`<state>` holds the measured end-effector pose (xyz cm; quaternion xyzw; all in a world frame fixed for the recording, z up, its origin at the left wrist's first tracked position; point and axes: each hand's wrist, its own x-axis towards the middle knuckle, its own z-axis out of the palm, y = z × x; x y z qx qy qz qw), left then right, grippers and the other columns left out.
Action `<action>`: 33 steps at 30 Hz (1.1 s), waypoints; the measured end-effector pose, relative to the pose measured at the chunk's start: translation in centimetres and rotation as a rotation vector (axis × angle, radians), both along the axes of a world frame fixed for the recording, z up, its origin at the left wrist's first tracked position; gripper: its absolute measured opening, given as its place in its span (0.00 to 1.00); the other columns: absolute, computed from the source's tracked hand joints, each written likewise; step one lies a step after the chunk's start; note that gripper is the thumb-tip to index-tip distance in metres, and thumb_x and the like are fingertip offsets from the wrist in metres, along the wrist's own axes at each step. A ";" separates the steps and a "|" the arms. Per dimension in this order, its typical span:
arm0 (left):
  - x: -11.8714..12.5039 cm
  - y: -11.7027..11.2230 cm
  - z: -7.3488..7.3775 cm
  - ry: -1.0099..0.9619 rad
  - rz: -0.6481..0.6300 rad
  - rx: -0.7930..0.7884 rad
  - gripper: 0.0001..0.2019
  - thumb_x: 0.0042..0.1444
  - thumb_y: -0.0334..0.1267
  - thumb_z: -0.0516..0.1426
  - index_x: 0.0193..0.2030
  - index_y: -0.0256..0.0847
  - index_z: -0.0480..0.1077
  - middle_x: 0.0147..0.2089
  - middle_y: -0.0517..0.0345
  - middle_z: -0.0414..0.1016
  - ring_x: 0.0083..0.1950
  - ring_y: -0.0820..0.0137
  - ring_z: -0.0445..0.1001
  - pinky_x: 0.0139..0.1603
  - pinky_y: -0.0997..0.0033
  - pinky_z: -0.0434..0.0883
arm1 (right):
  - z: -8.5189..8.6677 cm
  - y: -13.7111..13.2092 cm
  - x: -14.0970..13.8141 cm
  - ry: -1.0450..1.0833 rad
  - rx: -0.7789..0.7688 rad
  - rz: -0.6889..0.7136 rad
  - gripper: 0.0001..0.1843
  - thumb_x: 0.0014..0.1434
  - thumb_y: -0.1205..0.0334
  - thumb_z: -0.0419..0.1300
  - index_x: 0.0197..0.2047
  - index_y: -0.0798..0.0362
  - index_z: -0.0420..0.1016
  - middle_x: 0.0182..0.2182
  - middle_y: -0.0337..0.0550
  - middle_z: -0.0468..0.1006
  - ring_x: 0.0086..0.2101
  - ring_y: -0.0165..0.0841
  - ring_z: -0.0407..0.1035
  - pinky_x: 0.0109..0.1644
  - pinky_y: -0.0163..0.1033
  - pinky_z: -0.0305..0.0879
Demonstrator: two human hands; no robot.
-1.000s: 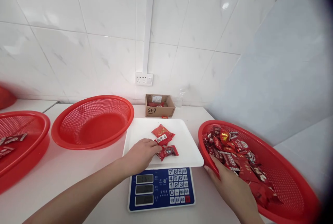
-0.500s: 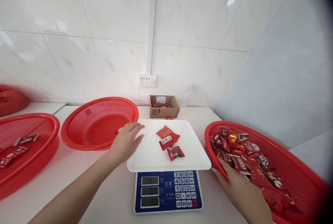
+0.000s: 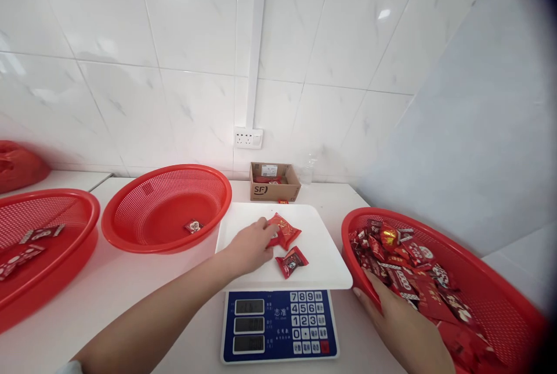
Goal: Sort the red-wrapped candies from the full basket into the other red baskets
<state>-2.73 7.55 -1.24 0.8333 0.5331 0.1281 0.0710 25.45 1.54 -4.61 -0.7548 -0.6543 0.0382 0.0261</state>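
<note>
My left hand (image 3: 251, 244) reaches onto the white tray (image 3: 324, 261) of a blue-faced electronic scale (image 3: 278, 327). Its fingers are closed on a red wrapped packet that the hand mostly hides. Touching its fingertips lies a larger red packet (image 3: 287, 229), and a small dark-red one (image 3: 291, 261) sits just to the right. My right hand (image 3: 394, 319) grips the near rim of the right red basket (image 3: 500, 281), thumb outside, fingers inside among several red packets (image 3: 404, 258). One packet (image 3: 194, 225) lies in the middle red basket (image 3: 130, 242).
A third red basket (image 3: 85, 209) at the left holds a few packets. A small cardboard box (image 3: 274, 189) and a clear bottle (image 3: 308, 168) stand by the tiled wall below a socket (image 3: 248, 138). A red bag (image 3: 17, 165) is at the far left.
My left hand took a packet off the tray, swung left to the middle basket where a packet now lies, and came back to the tray. My right hand stayed on the basket.
</note>
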 end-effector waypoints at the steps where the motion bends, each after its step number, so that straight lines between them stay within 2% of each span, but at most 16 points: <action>1: -1.1 -0.1 0.4 -0.012 0.054 0.017 0.16 0.53 0.34 0.52 0.50 0.45 0.65 0.45 0.53 0.69 0.39 0.66 0.74 0.34 0.71 0.70 | 0.0 0.0 0.0 -0.003 -0.002 -0.002 0.28 0.61 0.50 0.38 0.61 0.47 0.60 0.47 0.49 0.77 0.41 0.45 0.74 0.37 0.47 0.70; 5: -6.5 0.2 2.5 -0.050 0.335 0.114 0.17 0.59 0.35 0.45 0.54 0.39 0.62 0.50 0.44 0.66 0.42 0.59 0.73 0.34 0.62 0.70 | -0.3 0.1 0.1 -0.006 -0.015 0.007 0.29 0.62 0.50 0.37 0.61 0.49 0.60 0.48 0.51 0.76 0.42 0.46 0.73 0.38 0.47 0.70; 7: -8.1 0.4 3.4 -0.061 0.394 0.151 0.18 0.60 0.37 0.44 0.54 0.35 0.62 0.51 0.39 0.66 0.47 0.52 0.70 0.39 0.54 0.70 | -0.5 0.2 0.3 0.004 -0.020 0.002 0.30 0.62 0.49 0.36 0.62 0.50 0.59 0.46 0.52 0.77 0.41 0.46 0.74 0.38 0.49 0.70; 8: -8.3 0.3 3.6 -0.067 0.384 0.160 0.18 0.60 0.38 0.45 0.54 0.34 0.62 0.52 0.39 0.66 0.51 0.50 0.68 0.43 0.52 0.69 | -0.5 0.3 0.3 0.010 -0.021 -0.001 0.30 0.62 0.49 0.36 0.62 0.50 0.59 0.45 0.52 0.77 0.40 0.47 0.74 0.38 0.49 0.70; 10: -7.1 0.0 3.6 -0.080 0.293 0.152 0.17 0.61 0.40 0.47 0.54 0.38 0.63 0.54 0.45 0.67 0.55 0.55 0.66 0.51 0.55 0.66 | -0.6 0.3 0.4 0.021 -0.020 -0.004 0.30 0.62 0.48 0.37 0.62 0.50 0.59 0.44 0.52 0.78 0.38 0.47 0.75 0.37 0.49 0.70; 13: -2.8 -1.2 2.5 -0.091 0.007 0.074 0.15 0.59 0.44 0.51 0.52 0.49 0.65 0.53 0.60 0.70 0.54 0.68 0.68 0.53 0.70 0.66 | -0.6 0.3 0.3 0.025 -0.018 -0.003 0.30 0.62 0.49 0.37 0.62 0.49 0.58 0.46 0.52 0.77 0.39 0.47 0.74 0.37 0.50 0.70; 15: 0.4 -2.0 1.4 -0.050 -0.247 0.008 0.15 0.60 0.43 0.50 0.52 0.45 0.66 0.52 0.55 0.71 0.52 0.65 0.69 0.51 0.67 0.68 | -0.5 0.2 0.2 0.018 -0.015 -0.005 0.29 0.62 0.49 0.37 0.62 0.49 0.59 0.47 0.52 0.77 0.41 0.47 0.74 0.38 0.50 0.70; 16: 1.7 -2.3 0.9 -0.008 -0.305 0.007 0.15 0.60 0.42 0.49 0.52 0.44 0.66 0.50 0.53 0.71 0.50 0.64 0.70 0.48 0.65 0.69 | -0.4 0.2 0.2 0.012 -0.012 -0.002 0.29 0.62 0.50 0.37 0.61 0.49 0.59 0.47 0.51 0.76 0.42 0.47 0.74 0.38 0.49 0.70; 18: 3.5 -2.5 0.0 0.059 -0.366 0.009 0.14 0.60 0.39 0.50 0.51 0.42 0.66 0.48 0.49 0.71 0.47 0.60 0.71 0.44 0.62 0.71 | -0.4 0.1 0.2 0.003 -0.001 0.007 0.29 0.62 0.50 0.37 0.61 0.49 0.60 0.48 0.51 0.76 0.42 0.46 0.73 0.38 0.49 0.70; 20: 4.1 -2.2 -0.7 0.086 -0.371 0.014 0.13 0.57 0.34 0.51 0.49 0.40 0.67 0.47 0.46 0.71 0.44 0.58 0.71 0.41 0.60 0.71 | -0.4 0.0 0.2 -0.003 0.006 0.011 0.29 0.62 0.50 0.37 0.60 0.49 0.61 0.48 0.50 0.76 0.42 0.46 0.73 0.39 0.48 0.70; 24: 2.9 -1.8 -1.0 0.070 -0.318 0.015 0.13 0.54 0.29 0.51 0.46 0.40 0.68 0.47 0.47 0.71 0.44 0.60 0.71 0.43 0.62 0.71 | -0.4 0.0 0.3 -0.003 -0.006 0.010 0.29 0.62 0.50 0.37 0.61 0.50 0.60 0.48 0.51 0.76 0.43 0.46 0.73 0.39 0.48 0.70; 28: -0.3 -2.2 -0.1 0.043 -0.224 0.032 0.16 0.52 0.26 0.50 0.47 0.41 0.68 0.49 0.50 0.70 0.47 0.62 0.71 0.48 0.62 0.69 | -0.4 0.2 0.3 0.007 -0.025 -0.005 0.29 0.62 0.49 0.37 0.61 0.49 0.60 0.49 0.51 0.75 0.43 0.46 0.73 0.40 0.48 0.70; 30: -2.7 -2.4 0.8 0.008 -0.122 0.073 0.18 0.53 0.24 0.48 0.47 0.42 0.67 0.51 0.51 0.70 0.49 0.62 0.70 0.50 0.62 0.68 | -0.5 0.3 0.3 0.012 -0.022 -0.010 0.30 0.61 0.49 0.37 0.61 0.49 0.60 0.50 0.51 0.75 0.43 0.46 0.73 0.40 0.49 0.70; 33: -6.7 -1.9 2.4 -0.065 0.165 0.178 0.16 0.55 0.26 0.46 0.46 0.43 0.68 0.49 0.52 0.71 0.48 0.63 0.70 0.48 0.62 0.69 | -0.6 0.3 0.3 0.019 -0.005 -0.008 0.30 0.61 0.49 0.38 0.61 0.49 0.61 0.48 0.51 0.76 0.40 0.47 0.74 0.38 0.50 0.71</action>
